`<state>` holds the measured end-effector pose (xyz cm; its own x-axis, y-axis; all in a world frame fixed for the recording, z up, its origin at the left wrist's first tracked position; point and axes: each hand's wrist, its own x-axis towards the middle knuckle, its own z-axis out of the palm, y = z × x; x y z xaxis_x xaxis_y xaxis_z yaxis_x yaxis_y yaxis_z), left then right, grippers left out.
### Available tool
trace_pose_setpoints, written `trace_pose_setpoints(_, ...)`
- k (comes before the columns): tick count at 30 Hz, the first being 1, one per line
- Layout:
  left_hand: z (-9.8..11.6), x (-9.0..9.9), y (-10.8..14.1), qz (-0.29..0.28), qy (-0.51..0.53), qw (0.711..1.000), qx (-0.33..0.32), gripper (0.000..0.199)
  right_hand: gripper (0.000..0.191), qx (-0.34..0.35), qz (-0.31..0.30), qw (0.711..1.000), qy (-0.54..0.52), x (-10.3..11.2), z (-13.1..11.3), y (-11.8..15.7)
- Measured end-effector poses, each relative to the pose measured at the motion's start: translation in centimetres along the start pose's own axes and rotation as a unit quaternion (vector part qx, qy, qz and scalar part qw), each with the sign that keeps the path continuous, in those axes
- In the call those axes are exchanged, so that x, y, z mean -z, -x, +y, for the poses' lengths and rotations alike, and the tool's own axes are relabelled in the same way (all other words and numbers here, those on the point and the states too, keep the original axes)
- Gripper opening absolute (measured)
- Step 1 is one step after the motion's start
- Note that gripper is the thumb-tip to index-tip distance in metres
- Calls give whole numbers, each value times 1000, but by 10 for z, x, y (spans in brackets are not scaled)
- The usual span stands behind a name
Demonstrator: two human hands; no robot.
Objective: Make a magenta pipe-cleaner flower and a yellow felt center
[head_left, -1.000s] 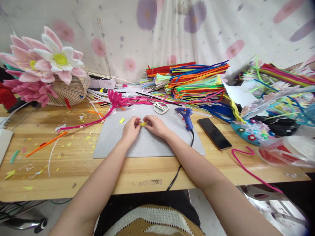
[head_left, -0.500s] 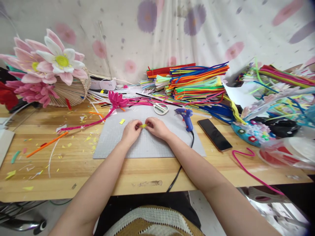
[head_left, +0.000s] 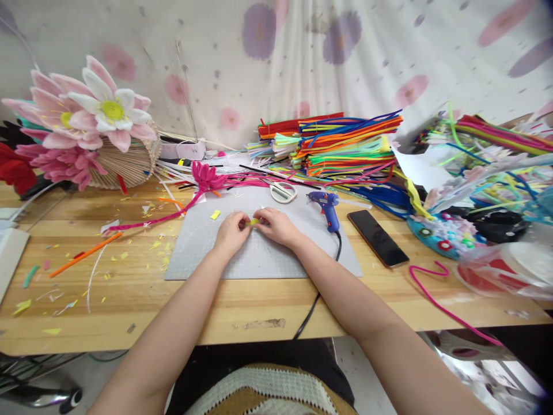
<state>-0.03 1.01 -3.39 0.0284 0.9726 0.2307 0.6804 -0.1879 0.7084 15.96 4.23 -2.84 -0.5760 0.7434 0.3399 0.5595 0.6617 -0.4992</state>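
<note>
Over the middle of the grey cutting mat (head_left: 259, 265), my left hand (head_left: 233, 230) and my right hand (head_left: 274, 226) pinch the two ends of a small yellow piece (head_left: 254, 221). Their fingertips nearly meet around it and hide part of it. Another yellow scrap (head_left: 215, 214) lies on the mat to the left. Behind my hands are white-handled scissors (head_left: 283, 193). A blue glue gun (head_left: 327, 208) rests on the mat's right side, its black cord running towards the front edge.
A pink pipe-cleaner flower (head_left: 207, 176) lies at the mat's back left. Scraps and an orange pipe cleaner (head_left: 84, 255) are on the left, a phone (head_left: 377, 237) on the right. Bundled pipe cleaners (head_left: 349, 141) and a flower basket (head_left: 125, 158) stand behind.
The view has shifted slightly. My hands stay in nearly the same place, and a little more of the yellow piece shows between my fingertips.
</note>
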Motion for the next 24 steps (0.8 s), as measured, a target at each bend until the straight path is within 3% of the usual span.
trace_pose_setpoints(13, 0, 0, 1, 3, 5, 1000, 4, 5, 9, -27, 16, 999, -23, -2, 1, 0)
trace_pose_setpoints(20, 0, 0, 0, 2, 7, 1000, 10, 6, 29, -19, -4, 999, -28, 0, -4, 3)
trace_pose_setpoints(24, 1, 0, 0, -1, 34, 999, 4, 11, 19, -5, -10, 1000, 17, 0, -4, 1)
